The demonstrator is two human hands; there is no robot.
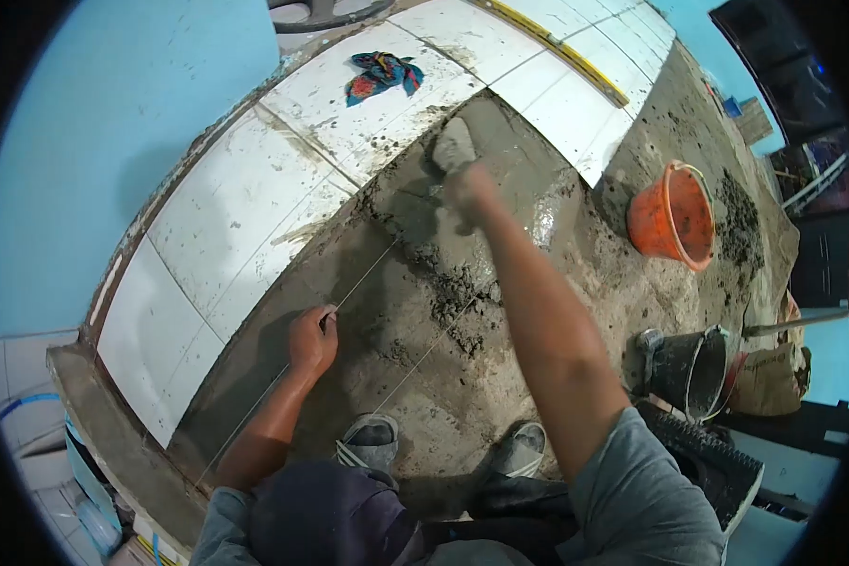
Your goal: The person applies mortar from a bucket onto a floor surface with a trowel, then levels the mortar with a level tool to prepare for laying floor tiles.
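My right hand (467, 193), somewhat blurred, is wrapped round the handle of a trowel (455, 146). The trowel's blade lies against wet grey mortar (509, 141) beside the white tiles (283, 179). Lower and to the left, my left hand (313, 340) is closed next to a thin string (366, 274) stretched over the mortar bed; whatever its fingers hold is too small to name. A second string (424, 354) runs over the floor between my hands. Crumbly mortar (457, 302) is heaped between them.
An orange bucket (672, 217) stands at the right, with a black bucket (689, 373) below it. A patterned cloth (382, 77) and a yellow level (566, 52) lie on the tiles. A notched black tool or tray (703, 453) is beside my right sleeve.
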